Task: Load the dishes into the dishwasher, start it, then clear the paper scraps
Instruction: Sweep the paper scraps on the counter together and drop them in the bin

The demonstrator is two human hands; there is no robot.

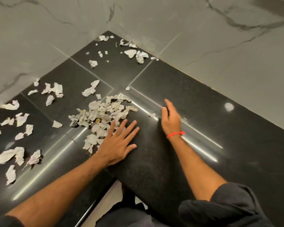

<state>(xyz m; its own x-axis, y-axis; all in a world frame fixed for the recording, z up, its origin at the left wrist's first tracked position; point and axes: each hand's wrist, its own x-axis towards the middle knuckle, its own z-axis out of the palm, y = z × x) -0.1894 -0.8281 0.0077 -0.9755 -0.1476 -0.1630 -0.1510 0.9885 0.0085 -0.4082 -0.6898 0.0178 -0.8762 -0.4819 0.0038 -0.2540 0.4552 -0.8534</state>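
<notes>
White crumpled paper scraps lie all over a black polished corner counter. A gathered heap of scraps sits in the middle. My left hand lies flat on the counter with fingers spread, its fingertips touching the heap's near edge. My right hand stands on its edge to the right of the heap, fingers straight, a red band on the wrist, holding nothing. More loose scraps lie in the far corner and along the left side. One small scrap lies between the heap and my right hand.
Grey marble-look walls close in the counter at the back and right. The counter's front edge runs just below my arms, with floor and dark clothing beneath. No dishwasher or dishes are in view.
</notes>
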